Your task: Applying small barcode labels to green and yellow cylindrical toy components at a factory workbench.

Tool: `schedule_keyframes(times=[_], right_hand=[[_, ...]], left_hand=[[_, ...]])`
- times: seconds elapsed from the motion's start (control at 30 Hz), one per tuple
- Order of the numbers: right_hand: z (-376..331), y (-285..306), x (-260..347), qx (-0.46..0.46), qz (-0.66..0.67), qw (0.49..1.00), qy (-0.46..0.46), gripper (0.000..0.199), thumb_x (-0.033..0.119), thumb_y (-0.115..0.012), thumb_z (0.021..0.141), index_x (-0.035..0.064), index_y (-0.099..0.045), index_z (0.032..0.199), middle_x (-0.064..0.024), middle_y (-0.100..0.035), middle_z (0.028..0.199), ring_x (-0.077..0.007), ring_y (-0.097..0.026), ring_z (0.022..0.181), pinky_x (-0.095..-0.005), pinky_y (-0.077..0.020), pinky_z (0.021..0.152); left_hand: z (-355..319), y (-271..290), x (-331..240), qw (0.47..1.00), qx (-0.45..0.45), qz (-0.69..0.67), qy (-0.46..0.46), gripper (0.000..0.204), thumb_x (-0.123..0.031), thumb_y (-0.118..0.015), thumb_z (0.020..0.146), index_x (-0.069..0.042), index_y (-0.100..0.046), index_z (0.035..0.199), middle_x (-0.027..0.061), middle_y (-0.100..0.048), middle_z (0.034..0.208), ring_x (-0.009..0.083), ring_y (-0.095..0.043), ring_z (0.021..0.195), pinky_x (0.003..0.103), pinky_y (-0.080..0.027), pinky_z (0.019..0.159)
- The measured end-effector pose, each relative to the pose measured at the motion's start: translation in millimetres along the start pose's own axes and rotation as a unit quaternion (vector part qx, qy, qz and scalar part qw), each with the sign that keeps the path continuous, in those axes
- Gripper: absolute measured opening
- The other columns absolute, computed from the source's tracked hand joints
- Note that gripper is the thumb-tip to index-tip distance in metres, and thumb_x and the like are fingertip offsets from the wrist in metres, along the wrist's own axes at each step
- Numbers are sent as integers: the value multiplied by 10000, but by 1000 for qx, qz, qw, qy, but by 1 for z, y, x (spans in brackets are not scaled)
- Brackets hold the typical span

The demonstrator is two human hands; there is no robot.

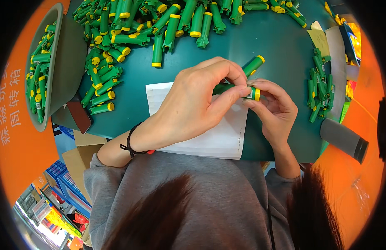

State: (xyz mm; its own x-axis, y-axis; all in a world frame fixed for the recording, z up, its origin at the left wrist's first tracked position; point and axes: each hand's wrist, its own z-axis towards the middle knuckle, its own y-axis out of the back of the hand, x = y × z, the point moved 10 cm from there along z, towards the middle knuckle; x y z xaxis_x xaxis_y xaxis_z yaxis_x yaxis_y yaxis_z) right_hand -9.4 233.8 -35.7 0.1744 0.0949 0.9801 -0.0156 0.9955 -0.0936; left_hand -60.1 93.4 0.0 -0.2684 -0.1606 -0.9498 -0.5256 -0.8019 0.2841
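Roughly midway, judging by the piles: the left hand (193,104) and right hand (274,108) both pinch one green tube with a yellow cap (254,94) above the white sheet (201,141) on the teal counter (276,41), the left thumb pressing a small label near its cap. Another tube (253,65) lies just behind the fingers. A big heap of tubes (130,29) across the far counter looks unhandled, as does the bowl of tubes (39,71) at the left. The smaller cluster (320,89) at the right may be finished ones, though I cannot tell whether they carry labels.
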Motion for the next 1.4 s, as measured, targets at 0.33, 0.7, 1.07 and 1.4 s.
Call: schedule_keyframes(times=[0.33, 0.7, 1.07, 1.4], right_hand=[[-4, 0, -3, 35, -22, 999, -3, 456, -102, -774, 739, -53, -602, 1158, -151, -654, 1137, -233, -637, 1086, -365, -520, 954], [52, 13, 19, 103, -509, 848, 107, 340, -14, -685, 830, 49, -671, 1164, -115, -576, 1249, -254, -530, 1191, -372, -434, 1010], [40, 24, 10, -23, -472, 877, 83, 262, 55, -780, 790, 30, -686, 1033, -124, -620, 1097, -255, -616, 1019, -331, -497, 872], [-26, -18, 43, 60, -402, 879, 251, 214, -118, -725, 746, 8, -671, 910, -118, -670, 949, -276, -655, 891, -354, -533, 813]], left_hand=[[-7, -25, 47, 965, 143, -113, 186, 143, -139, -685, 930, 2, -685, 912, 21, -683, 819, 69, -609, 784, 254, -467, 669], [-96, 291, -83, 800, -506, 321, -36, 372, -349, -556, 1009, -50, -707, 1173, 58, -714, 1057, 88, -632, 1014, 266, -495, 891], [-56, 110, -10, 937, -99, 331, -55, 432, -272, -862, 716, -59, -705, 1058, 104, -688, 1061, 286, -643, 985, 347, -520, 842], [-80, 97, 13, 983, -117, 138, 22, 416, -118, -747, 850, -37, -624, 1239, 92, -664, 1115, 137, -616, 964, 288, -492, 818]])
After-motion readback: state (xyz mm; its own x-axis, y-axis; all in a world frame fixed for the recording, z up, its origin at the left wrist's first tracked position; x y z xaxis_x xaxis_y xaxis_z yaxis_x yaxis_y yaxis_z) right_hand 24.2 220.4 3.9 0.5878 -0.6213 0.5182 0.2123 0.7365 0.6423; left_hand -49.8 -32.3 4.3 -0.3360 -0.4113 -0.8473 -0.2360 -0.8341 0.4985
